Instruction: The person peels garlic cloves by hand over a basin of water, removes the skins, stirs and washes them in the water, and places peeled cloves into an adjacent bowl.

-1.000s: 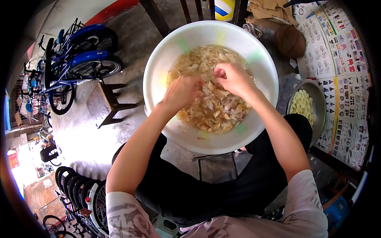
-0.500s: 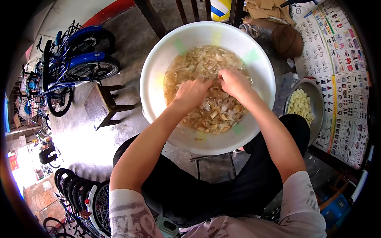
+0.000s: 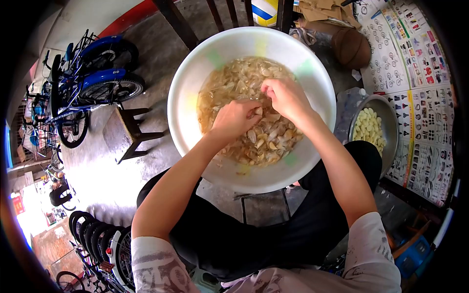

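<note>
A large white basin (image 3: 189,93) holds water full of loose papery garlic skins (image 3: 249,73), with unpeeled-looking garlic cloves (image 3: 266,144) gathered toward its near side. My left hand (image 3: 235,118) is closed over the middle of the basin, a pale garlic clove (image 3: 258,112) between thumb and fingers. Just to its right and slightly farther off, my right hand (image 3: 287,99) has its fingers curled in a pinch; whatever they hold is hidden. To the right of the basin, a metal bowl (image 3: 392,124) contains peeled white garlic cloves (image 3: 369,128).
A small wooden stool (image 3: 121,134) stands left of the basin, with blue bicycles (image 3: 105,80) beyond it. Behind the basin are dark wooden slats (image 3: 178,22), a volleyball (image 3: 264,13) and a basketball (image 3: 351,49). Printed sheets (image 3: 415,107) lie along the right side.
My hands have moved slightly apart; the right has shifted a little left and up. A clove now shows in my left fingers. The whole view has shifted slightly.
</note>
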A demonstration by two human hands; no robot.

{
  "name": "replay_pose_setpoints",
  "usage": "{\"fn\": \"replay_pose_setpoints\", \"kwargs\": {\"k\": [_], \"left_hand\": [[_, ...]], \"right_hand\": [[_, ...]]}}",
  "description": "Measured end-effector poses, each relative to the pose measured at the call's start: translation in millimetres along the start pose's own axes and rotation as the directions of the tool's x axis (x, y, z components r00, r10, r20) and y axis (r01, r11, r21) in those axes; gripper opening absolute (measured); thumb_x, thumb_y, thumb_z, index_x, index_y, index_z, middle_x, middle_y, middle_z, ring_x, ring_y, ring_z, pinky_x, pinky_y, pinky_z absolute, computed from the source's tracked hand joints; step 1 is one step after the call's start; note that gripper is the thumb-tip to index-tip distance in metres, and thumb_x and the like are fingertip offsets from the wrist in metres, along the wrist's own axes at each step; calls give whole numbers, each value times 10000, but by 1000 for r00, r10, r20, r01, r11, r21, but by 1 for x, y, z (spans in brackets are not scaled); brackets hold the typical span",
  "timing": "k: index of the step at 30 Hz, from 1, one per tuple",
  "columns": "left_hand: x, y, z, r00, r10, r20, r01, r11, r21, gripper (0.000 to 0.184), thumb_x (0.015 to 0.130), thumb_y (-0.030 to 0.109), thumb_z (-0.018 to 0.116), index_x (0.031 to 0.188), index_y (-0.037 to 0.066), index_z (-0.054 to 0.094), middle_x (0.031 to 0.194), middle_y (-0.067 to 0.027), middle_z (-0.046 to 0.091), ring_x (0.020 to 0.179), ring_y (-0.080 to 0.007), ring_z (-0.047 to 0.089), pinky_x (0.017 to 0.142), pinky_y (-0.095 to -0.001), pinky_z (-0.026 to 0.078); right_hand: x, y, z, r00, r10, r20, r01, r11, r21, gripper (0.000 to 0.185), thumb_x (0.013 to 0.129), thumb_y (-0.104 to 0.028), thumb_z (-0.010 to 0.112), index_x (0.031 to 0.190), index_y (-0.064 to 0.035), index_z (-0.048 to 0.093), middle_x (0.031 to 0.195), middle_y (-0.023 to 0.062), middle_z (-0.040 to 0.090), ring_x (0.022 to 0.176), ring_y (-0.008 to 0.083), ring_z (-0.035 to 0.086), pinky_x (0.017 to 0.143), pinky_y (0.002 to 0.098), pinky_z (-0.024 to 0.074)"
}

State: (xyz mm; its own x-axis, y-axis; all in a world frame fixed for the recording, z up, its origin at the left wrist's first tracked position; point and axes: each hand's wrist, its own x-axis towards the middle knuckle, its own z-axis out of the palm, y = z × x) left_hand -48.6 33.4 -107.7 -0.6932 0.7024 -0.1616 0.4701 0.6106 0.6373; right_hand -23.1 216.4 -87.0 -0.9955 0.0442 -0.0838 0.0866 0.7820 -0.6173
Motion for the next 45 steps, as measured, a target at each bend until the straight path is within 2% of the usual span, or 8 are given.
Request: {"fn": "replay_pose_setpoints", "kwargs": {"k": [9, 14, 16, 19, 23, 24, 34, 45], "left_hand": [[-17, -11, -25, 989, -136, -51, 120, 963, -243, 246, 809, 179, 753, 996, 31, 692, 615, -55, 484, 580, -161, 494, 586, -333, 442], [-23, -20, -25, 953, -300, 51, 303, 951, -66, 327, 793, 310, 712, 871, -7, 692, 610, -166, 608, 601, -290, 616, 621, -391, 496], [-22, -13, -30, 947, -316, 60, 321, 942, -102, 324, 798, 303, 695, 889, -7, 693, 618, -173, 612, 599, -290, 619, 624, -390, 499], [-23, -13, -33, 934, -352, 51, 356, 917, -181, 316, 812, 290, 687, 929, -4, 695, 627, -178, 614, 591, -269, 620, 632, -377, 503], [-19, -16, -35, 920, -389, 47, 373, 832, -412, 278, 832, 223, 724, 999, 3, 696, 686, -138, 647, 609, -184, 605, 656, -327, 503], [-18, -12, -39, 922, -386, 45, 369, 834, -410, 278, 832, 223, 724, 999, 3, 696, 686, -138, 647, 609, -184, 605, 656, -327, 503], [-19, 4, -73, 989, -12, -149, -70, 843, -533, 258, 800, 92, 776, 1034, 0, 715, 881, -71, 732, 772, -96, 628, 734, -277, 516], [-17, 9, -86, 989, 93, -117, -134, 900, -414, 253, 825, 35, 731, 1068, -30, 703, 905, -91, 745, 814, -110, 681, 756, -282, 543]], "right_hand": [[-1, 6, 30, 979, 6, 202, -74, 941, 331, 199, 811, 36, 632, 990, -19, 699, 837, 148, 707, 799, 278, 693, 736, 362, 529], [-18, -6, 51, 985, -113, 129, 145, 951, -273, 106, 738, 55, 669, 841, 43, 647, 900, 205, 642, 794, 372, 666, 783, 463, 562], [-16, -13, 53, 949, -253, -187, 221, 960, -173, 114, 777, 41, 623, 888, 30, 646, 881, 207, 650, 777, 360, 658, 753, 455, 545], [2, -21, 21, 971, 54, 231, -112, 963, 246, 191, 888, -11, 513, 1036, -18, 634, 831, 151, 656, 738, 248, 633, 681, 396, 488], [3, -20, 24, 998, 25, -57, -2, 927, 374, 173, 977, -113, 460, 1004, -47, 618, 739, 98, 607, 631, 175, 539, 622, 338, 442], [1, -31, 18, 997, 36, -70, 1, 882, 472, 193, 965, -124, 480, 968, -25, 645, 824, 168, 660, 746, 322, 646, 680, 419, 490], [5, -34, -8, 849, -436, -300, 529, 717, 454, 133, 827, -22, 694, 958, -38, 712, 921, 95, 688, 795, 259, 673, 716, 343, 527], [-6, -43, -29, 852, -454, -260, 521, 782, 342, 129, 766, -29, 753, 873, -20, 681, 862, 64, 651, 758, 228, 646, 650, 335, 502]]}}
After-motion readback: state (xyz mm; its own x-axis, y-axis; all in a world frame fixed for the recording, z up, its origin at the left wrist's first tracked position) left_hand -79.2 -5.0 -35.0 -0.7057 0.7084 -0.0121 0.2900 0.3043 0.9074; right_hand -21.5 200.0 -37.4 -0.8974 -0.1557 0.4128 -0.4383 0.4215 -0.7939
